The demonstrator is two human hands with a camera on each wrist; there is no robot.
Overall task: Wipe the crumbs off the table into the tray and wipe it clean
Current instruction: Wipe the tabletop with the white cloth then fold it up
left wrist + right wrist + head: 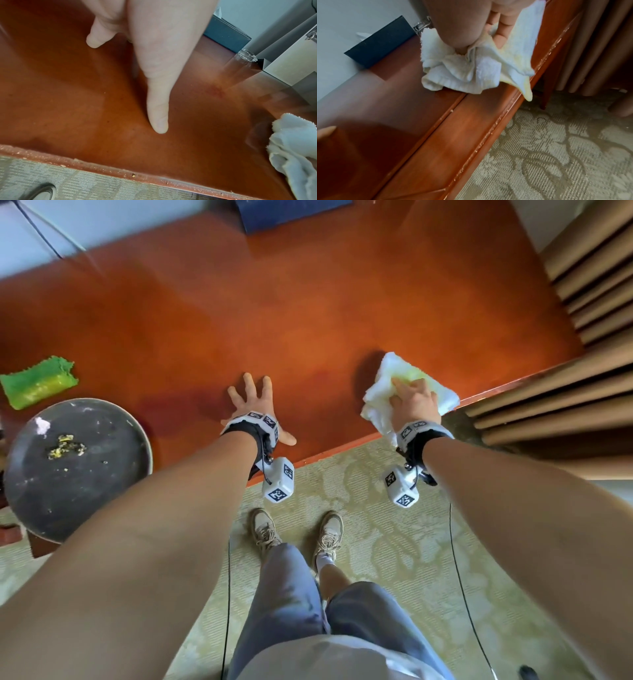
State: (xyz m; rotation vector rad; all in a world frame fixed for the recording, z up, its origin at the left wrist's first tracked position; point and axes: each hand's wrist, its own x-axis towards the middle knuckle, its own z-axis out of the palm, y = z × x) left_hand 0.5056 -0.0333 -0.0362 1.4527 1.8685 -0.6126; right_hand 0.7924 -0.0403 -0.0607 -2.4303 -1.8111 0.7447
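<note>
My right hand [412, 398] grips a crumpled white cloth [394, 378] with yellowish stains at the front right corner of the red-brown table [274, 320]. The right wrist view shows my fingers [501, 36] bunching the cloth [462, 70], part of which hangs past the table edge. My left hand [251, 400] lies flat on the table near its front edge, fingers spread; its thumb [158, 108] rests on the wood. A round dark tray [102, 491] with yellow crumbs [66, 446] and a pale scrap sits at the left, sticking out past the table's front edge.
A green and yellow cloth [37, 383] lies behind the tray. A dark blue tissue box [291, 213] stands at the table's back edge. Beige curtains [582, 302] hang at the right. Patterned carpet [376, 542] and my feet are below the front edge.
</note>
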